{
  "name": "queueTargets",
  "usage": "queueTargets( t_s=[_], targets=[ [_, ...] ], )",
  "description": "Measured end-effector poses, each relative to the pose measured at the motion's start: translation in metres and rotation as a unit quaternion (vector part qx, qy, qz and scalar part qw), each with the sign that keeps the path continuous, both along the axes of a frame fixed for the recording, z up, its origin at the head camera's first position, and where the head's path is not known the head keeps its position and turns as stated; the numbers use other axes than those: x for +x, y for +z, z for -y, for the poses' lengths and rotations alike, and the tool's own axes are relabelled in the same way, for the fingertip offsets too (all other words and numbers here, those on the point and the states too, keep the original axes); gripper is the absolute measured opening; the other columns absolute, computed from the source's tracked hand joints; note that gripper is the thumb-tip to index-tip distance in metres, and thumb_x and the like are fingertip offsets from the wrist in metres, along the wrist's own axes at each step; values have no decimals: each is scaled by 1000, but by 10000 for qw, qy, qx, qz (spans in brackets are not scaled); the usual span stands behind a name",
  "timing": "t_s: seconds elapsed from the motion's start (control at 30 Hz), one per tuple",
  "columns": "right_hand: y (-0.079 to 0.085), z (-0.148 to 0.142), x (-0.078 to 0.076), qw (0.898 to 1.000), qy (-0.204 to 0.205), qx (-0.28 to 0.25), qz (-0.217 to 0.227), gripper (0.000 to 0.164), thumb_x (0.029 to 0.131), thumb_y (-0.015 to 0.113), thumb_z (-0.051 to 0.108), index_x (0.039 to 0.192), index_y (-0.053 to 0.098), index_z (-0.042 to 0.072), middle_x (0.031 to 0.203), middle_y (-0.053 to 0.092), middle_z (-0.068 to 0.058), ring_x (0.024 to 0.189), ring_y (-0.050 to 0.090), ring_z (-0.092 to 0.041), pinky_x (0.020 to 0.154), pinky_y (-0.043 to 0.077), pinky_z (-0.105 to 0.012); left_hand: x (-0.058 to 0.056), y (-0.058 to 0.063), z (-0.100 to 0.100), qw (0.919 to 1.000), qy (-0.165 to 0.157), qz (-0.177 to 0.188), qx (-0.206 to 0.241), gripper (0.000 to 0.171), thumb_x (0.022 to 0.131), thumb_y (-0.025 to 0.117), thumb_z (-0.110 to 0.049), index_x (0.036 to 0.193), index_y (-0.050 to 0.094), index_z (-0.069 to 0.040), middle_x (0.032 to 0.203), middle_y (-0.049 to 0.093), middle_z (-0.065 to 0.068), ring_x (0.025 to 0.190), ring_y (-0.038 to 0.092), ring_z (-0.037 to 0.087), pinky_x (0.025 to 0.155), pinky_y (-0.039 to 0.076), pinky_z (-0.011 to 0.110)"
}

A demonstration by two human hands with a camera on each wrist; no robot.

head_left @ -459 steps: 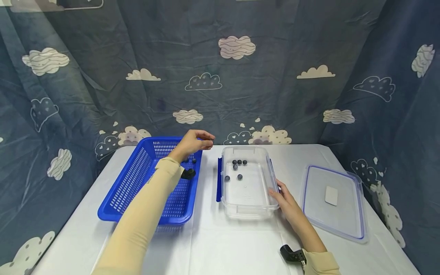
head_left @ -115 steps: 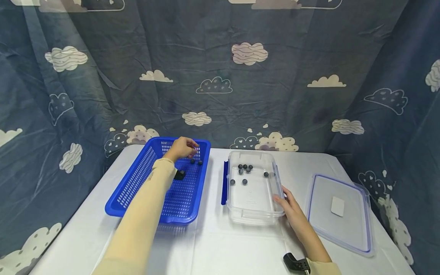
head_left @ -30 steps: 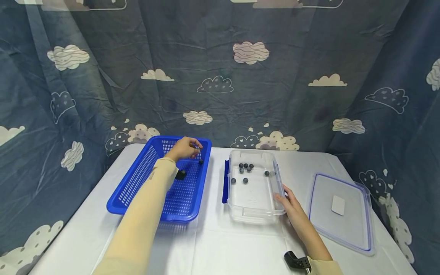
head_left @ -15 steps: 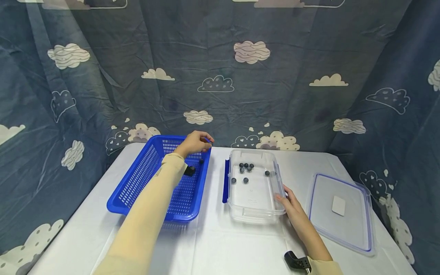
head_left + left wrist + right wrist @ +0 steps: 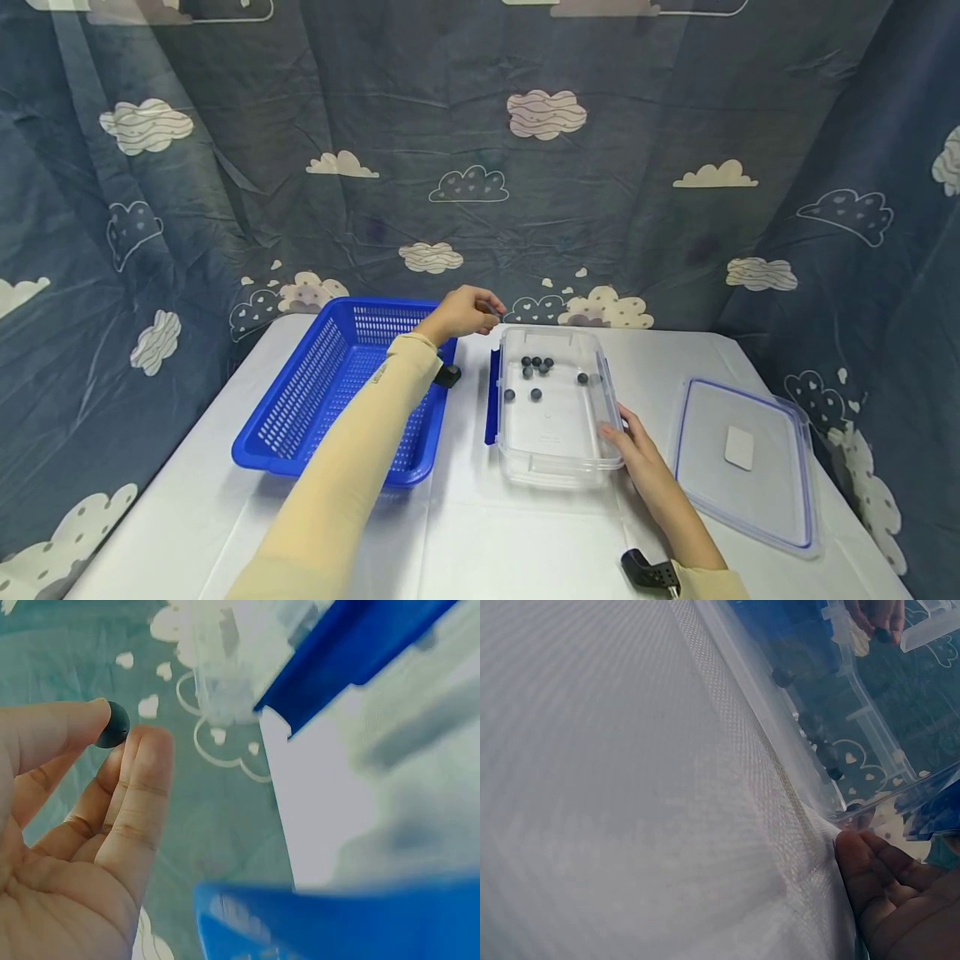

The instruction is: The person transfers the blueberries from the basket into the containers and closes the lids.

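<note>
My left hand (image 5: 465, 312) is raised between the blue basket (image 5: 311, 379) and the clear plastic container (image 5: 551, 433), close to the container's far left corner. Thumb and fingertips pinch a small dark ball (image 5: 114, 727), smooth and round in the left wrist view. Several similar balls (image 5: 536, 394) lie on the container's floor, mostly toward its far half. My right hand (image 5: 637, 454) grips the container's right side, thumb at the rim. In the right wrist view its fingers (image 5: 855, 862) meet the container's edge. The left forearm hides part of the basket's right side.
A clear lid (image 5: 705, 467) with a blue seal and a white label (image 5: 738, 448) lies flat on the right of the white table (image 5: 480, 542). A blue latch flap (image 5: 492, 398) hangs along the container's left side. A cloud-patterned curtain (image 5: 630, 250) stands behind.
My left hand has lifted a ball out of the basket and moved right toward the container. The container holds more balls than in the oldest frame. My right hand keeps its hold.
</note>
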State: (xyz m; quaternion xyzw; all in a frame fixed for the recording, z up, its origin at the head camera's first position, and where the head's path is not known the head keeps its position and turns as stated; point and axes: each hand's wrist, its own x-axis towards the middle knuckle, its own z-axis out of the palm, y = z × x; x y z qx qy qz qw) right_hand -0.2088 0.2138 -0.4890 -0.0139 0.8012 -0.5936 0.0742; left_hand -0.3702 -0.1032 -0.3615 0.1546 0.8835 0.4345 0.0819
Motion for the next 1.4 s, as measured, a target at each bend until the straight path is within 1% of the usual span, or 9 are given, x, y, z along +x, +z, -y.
queueTargets(
  t_s=[0.13, 0.37, 0.47, 0.57, 0.73, 1.03, 1.2, 1.3, 1.4],
  targets=[
    [0, 0, 0, 10000, -9, 8, -26, 70, 113, 45, 34, 171, 16, 9, 161, 37, -32, 147, 40, -46, 124, 33, -66, 1, -2, -15, 9997, -243, 4, -38, 21, 103, 70, -9, 123, 76, -8, 115, 79, 21, 87, 73, 18, 80, 63, 27],
    [-1, -1, 0, 10000, 19, 10, -25, 71, 113, 46, 33, 171, 15, 9, 163, 36, -33, 149, 37, -46, 126, 31, -68, 4, -4, -35, 9985, -490, 25, -255, 24, 103, 70, -8, 125, 76, -3, 109, 81, 14, 83, 71, 14, 85, 65, 32],
    [-1, -1, 0, 10000, 12, 23, -14, 72, 112, 46, 34, 172, 14, 9, 166, 33, -33, 153, 33, -48, 127, 27, -69, 3, -5, -42, 9980, -541, 3, -324, 24, 102, 70, -7, 125, 76, -3, 112, 81, 15, 82, 70, 13, 81, 64, 28],
    [-1, -2, -1, 10000, 11, 56, -15, 72, 112, 46, 35, 172, 14, 10, 166, 33, -33, 154, 32, -48, 128, 27, -70, 3, -6, -47, 9971, -595, -4, -467, 23, 102, 71, -8, 125, 77, -5, 114, 81, 15, 82, 70, 13, 75, 59, 22],
    [-1, -2, 0, 10000, 19, 82, -29, 72, 112, 46, 34, 172, 15, 9, 165, 34, -34, 152, 35, -48, 127, 29, -69, 3, -9, -52, 9954, -692, 35, -665, 25, 103, 71, -10, 127, 77, -10, 119, 81, 13, 82, 71, 12, 77, 58, 23],
    [-1, 2, 0, 10000, 40, -57, -28, 70, 113, 45, 33, 171, 15, 9, 164, 34, -34, 150, 34, -46, 126, 27, -69, 6, -9, -49, 9937, -764, 44, -821, 34, 103, 70, -11, 136, 73, -8, 121, 80, 15, 85, 73, 14, 83, 60, 27],
    [-1, 2, 0, 10000, -28, 10, -60, 69, 113, 45, 33, 171, 17, 8, 161, 38, -34, 147, 39, -44, 125, 31, -64, 3, -8, -42, 9944, -702, 8, -792, 33, 104, 70, -11, 136, 72, -4, 120, 80, 16, 84, 73, 15, 78, 60, 23],
    [-1, 2, 0, 10000, -46, 32, -62, 69, 113, 45, 33, 171, 18, 8, 160, 39, -34, 146, 40, -44, 124, 32, -63, 3, -6, -37, 9951, -651, 17, -742, 32, 104, 70, -11, 135, 72, -4, 118, 80, 17, 85, 74, 18, 75, 58, 23],
    [-1, 2, 0, 10000, -30, 26, -24, 70, 113, 46, 34, 171, 16, 9, 162, 37, -34, 147, 39, -45, 125, 30, -65, 4, -5, -32, 9961, -594, 45, -650, 30, 104, 69, -11, 133, 73, -4, 117, 80, 17, 93, 77, 27, 80, 62, 29]
  ],
)
